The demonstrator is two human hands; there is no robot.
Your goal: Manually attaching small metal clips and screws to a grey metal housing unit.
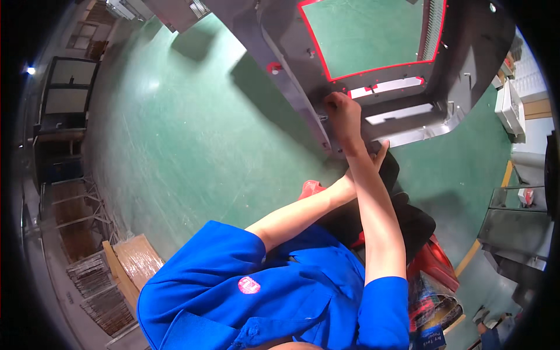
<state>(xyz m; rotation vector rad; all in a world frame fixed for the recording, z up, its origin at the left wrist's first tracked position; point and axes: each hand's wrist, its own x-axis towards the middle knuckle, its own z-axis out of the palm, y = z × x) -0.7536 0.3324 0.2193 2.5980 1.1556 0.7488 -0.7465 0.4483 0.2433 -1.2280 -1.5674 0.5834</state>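
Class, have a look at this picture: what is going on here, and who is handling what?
A person in a blue short-sleeved shirt leans over a large grey sheet-metal panel standing on a green floor. The panel has cut-outs edged in red. The right hand is closed into a fist at the panel's lower edge, apparently gripping something small that cannot be made out. The left hand reaches in just beneath it, mostly hidden behind the right forearm, fingers extended.

The panel (402, 70) looks like matt grey sheet metal (edges trimmed in red); the floor (175, 134) is smooth green with a dull sheen; the shirt (233, 291) is blue cloth.
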